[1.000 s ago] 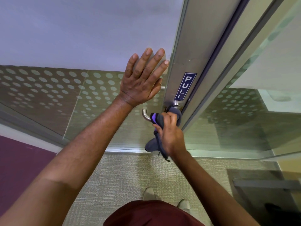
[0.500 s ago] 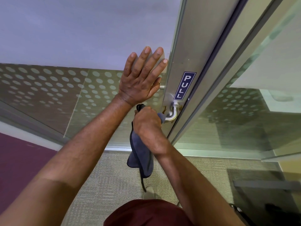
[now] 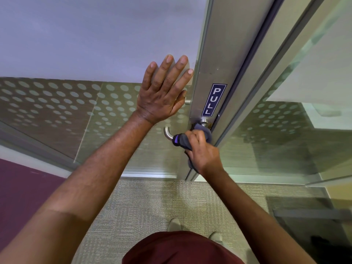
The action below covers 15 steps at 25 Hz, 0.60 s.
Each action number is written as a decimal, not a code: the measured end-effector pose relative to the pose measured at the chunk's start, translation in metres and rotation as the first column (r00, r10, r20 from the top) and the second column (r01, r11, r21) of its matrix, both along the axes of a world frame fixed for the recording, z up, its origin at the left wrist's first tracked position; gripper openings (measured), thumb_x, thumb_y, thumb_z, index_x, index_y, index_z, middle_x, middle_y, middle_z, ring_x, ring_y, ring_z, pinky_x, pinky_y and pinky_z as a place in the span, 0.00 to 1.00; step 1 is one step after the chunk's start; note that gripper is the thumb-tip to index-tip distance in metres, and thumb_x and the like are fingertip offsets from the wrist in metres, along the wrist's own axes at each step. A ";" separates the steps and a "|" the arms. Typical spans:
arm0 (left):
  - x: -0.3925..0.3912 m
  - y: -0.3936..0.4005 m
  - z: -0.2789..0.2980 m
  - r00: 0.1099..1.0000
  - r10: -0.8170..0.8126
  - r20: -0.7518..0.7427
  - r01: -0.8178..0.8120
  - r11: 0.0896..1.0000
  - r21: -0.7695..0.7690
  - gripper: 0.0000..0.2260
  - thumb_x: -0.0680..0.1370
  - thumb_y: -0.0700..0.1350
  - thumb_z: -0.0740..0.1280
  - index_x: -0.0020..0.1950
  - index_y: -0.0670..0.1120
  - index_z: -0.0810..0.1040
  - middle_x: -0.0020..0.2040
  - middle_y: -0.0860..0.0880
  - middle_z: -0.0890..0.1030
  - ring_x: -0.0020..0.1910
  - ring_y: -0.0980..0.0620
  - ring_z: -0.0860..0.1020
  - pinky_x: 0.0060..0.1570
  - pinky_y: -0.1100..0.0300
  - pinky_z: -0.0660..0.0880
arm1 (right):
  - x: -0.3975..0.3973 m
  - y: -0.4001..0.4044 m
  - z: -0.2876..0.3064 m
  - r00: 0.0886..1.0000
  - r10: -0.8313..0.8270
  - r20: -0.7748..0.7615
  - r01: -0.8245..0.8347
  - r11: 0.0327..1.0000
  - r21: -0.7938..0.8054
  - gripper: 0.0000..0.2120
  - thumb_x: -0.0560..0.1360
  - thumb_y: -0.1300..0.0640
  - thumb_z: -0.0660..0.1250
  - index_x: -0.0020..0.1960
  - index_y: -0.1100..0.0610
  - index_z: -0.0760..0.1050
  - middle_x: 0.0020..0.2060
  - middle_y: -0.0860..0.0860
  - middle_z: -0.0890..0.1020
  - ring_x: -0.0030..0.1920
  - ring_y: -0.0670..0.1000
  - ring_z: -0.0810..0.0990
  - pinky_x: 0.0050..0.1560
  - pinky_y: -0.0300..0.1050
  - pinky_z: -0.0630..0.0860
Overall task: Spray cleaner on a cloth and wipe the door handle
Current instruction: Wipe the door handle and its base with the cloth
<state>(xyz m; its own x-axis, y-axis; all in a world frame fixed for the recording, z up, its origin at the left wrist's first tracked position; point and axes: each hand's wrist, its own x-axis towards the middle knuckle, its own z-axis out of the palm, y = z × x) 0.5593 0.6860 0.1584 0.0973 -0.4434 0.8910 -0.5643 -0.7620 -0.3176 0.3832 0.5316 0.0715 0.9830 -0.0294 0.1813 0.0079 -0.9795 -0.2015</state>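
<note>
Door (image 3: 224,54), glass with a metal stile, carries everything. Left hand (image 3: 163,94) lies spread flat on it, above the handle (image 3: 168,133). Right hand (image 3: 202,149) clutches the cloth (image 3: 182,141) around the handle's inner end; a loose cloth could slip off.

A frosted glass panel (image 3: 76,44) fills the upper left of the frame, with a band of pale dots (image 3: 57,100) below it. Beige carpet (image 3: 152,202) covers the floor at the bottom, beside a maroon strip (image 3: 22,187) at lower left. A metal door frame (image 3: 238,54) runs diagonally at upper right.
</note>
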 end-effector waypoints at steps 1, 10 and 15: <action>0.000 0.001 0.000 1.000 0.002 0.002 -0.002 1.000 0.001 0.32 0.82 0.51 0.67 0.84 0.47 0.61 0.84 0.45 0.58 0.86 0.45 0.46 0.85 0.44 0.45 | 0.000 -0.006 -0.002 1.000 -0.009 0.020 0.008 1.000 0.012 0.32 0.75 0.47 0.75 0.75 0.51 0.68 0.67 0.50 0.73 0.39 0.53 0.84 0.31 0.48 0.82; -0.001 0.000 -0.001 1.000 -0.007 -0.002 0.007 1.000 -0.002 0.32 0.82 0.51 0.66 0.84 0.47 0.61 0.83 0.44 0.59 0.87 0.45 0.47 0.85 0.44 0.46 | -0.024 -0.012 0.007 0.993 -0.080 0.084 0.019 0.825 0.564 0.28 0.71 0.49 0.68 0.71 0.36 0.71 0.69 0.39 0.69 0.63 0.35 0.74 0.59 0.27 0.73; 0.001 0.003 0.002 1.000 -0.001 0.011 0.001 1.000 -0.008 0.31 0.83 0.51 0.65 0.84 0.47 0.61 0.83 0.45 0.59 0.87 0.45 0.46 0.85 0.44 0.45 | -0.056 -0.032 0.018 0.895 -0.436 -0.096 0.181 0.157 0.971 0.12 0.74 0.39 0.65 0.57 0.34 0.81 0.55 0.40 0.83 0.55 0.33 0.80 0.54 0.27 0.75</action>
